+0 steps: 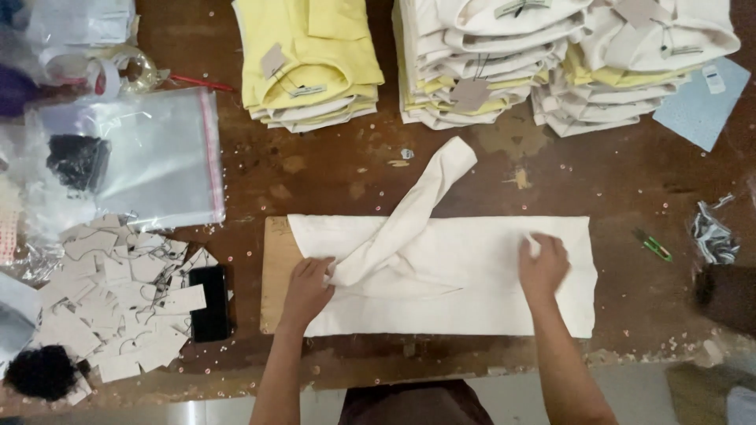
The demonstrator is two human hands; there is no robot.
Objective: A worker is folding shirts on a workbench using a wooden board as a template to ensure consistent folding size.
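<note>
Card tags [118, 303] heaped at 8 o'clock on table [331, 169], black phone [209, 302] beside them. Clear plastic bag [150, 153] laid at 10 o'clock. Left hand [307, 287] pressed flat, fingers spread, on left end of cream garment [457, 275], at base of sleeve [413, 212] folded toward 1 o'clock. Garment spread at centre over wooden board [277, 275]. Right hand [542, 266] pinched on cloth fold near right end. Folded stacks [472, 63] ranged at 12 o'clock. Green snips [652, 245] left at 3 o'clock.
</note>
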